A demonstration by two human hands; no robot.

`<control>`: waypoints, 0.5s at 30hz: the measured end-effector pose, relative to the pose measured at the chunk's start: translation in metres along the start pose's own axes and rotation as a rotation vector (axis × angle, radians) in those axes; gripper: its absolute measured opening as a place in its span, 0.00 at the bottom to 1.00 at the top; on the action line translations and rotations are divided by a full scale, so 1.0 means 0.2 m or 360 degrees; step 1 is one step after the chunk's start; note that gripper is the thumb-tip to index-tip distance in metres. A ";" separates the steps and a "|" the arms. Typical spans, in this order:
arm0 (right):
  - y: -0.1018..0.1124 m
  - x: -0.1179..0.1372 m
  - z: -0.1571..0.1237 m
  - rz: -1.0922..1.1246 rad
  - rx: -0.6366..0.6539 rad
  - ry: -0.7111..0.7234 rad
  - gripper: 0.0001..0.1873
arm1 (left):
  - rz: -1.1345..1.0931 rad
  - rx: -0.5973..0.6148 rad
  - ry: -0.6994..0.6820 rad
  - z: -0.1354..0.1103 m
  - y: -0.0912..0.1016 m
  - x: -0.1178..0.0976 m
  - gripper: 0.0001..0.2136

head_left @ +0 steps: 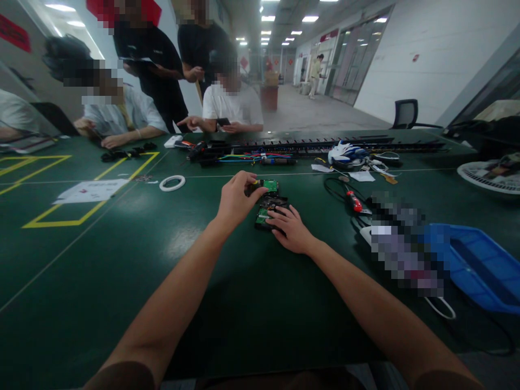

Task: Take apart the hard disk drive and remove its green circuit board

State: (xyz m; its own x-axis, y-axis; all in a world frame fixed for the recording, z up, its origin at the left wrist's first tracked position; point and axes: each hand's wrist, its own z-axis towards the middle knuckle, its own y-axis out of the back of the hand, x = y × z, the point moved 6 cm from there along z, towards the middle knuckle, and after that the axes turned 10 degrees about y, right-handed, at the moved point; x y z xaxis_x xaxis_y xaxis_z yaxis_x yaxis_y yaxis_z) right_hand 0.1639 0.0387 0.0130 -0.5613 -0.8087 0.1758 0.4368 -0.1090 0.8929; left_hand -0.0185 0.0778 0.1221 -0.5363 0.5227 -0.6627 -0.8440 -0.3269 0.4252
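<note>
Two green circuit boards in dark housings, looking like hard drives, lie one behind the other on the green table. My left hand is closed at the left end of the far board. Thumb and fingers pinch around a small dark thing with a bit of yellow, mostly hidden by them. With fingers spread, my right hand rests on the right side of the near board. A dark part sits between the two boards.
To the left are a white ring and a paper sheet. Cables and long black strips run along the back. Gloves, a red-and-black tool and a blue basket lie right. People sit and stand across the table.
</note>
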 end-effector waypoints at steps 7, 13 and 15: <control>0.00 0.00 0.00 -0.0004 0.0011 0.0003 0.22 | 0.0032 0.0092 -0.0014 0.01 0.01 0.00 0.08; 0.00 0.00 0.00 0.0002 -0.0004 0.0008 0.24 | 0.0275 0.0189 -0.0132 0.02 0.03 -0.06 0.08; 0.00 0.00 0.00 -0.0003 0.0000 0.0005 0.23 | 0.0317 0.0203 -0.0142 0.02 0.03 -0.07 0.09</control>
State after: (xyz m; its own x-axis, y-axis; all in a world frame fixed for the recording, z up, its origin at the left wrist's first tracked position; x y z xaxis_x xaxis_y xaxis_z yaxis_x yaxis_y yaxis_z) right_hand 0.1638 0.0385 0.0130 -0.5599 -0.8103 0.1727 0.4356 -0.1105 0.8934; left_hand -0.0167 0.0709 0.1365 -0.6846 0.5272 -0.5033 -0.7110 -0.3312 0.6203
